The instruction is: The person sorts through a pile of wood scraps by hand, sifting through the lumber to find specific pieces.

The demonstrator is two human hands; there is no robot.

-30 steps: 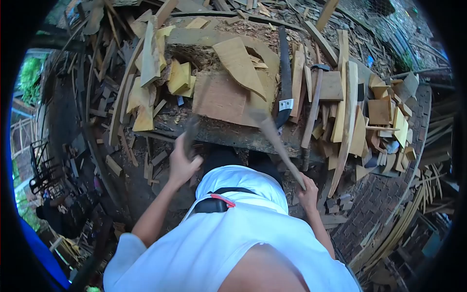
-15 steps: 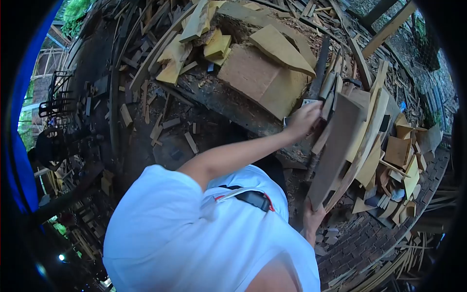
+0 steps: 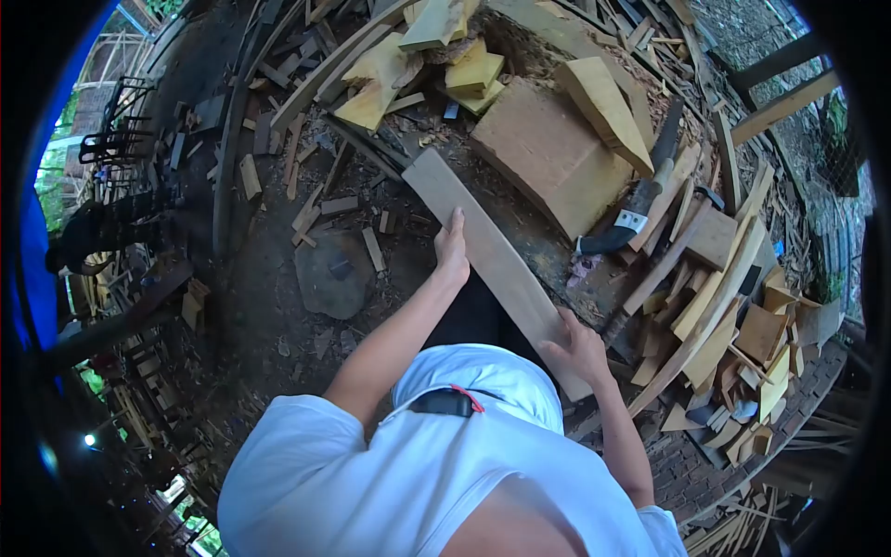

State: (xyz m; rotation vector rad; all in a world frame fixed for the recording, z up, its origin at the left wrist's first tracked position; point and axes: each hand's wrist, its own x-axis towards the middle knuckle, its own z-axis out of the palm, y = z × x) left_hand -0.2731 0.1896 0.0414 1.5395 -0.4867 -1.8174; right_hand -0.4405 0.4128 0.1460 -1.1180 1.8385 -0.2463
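Observation:
A long flat wooden board [image 3: 506, 269] slants across in front of my body, its far end pointing to the upper left and its near end by my waist. My left hand [image 3: 452, 249] grips its left edge near the upper part, the thumb lying along the face. Lower down, my right hand [image 3: 580, 348] holds the opposite edge, with the thumb on the face and the other fingers partly hidden. Just beyond the board, a thick block of wood [image 3: 548, 153] rests on a workbench, with a yellowish curved offcut [image 3: 608, 111] on top of it.
Right of the block lies a dark-bladed tool with a black handle [image 3: 605, 241], near a hammer-like tool [image 3: 673, 251]. Long curved planks [image 3: 715, 297] and heaped offcuts [image 3: 761, 334] are on the right. Scraps [image 3: 373, 249] litter the ground at left; a dark-clothed person [image 3: 121, 223] is farther off.
The board has swung from the right side to in front of me. My left hand has left the tools and now grips the board; my right hand has moved up along it.

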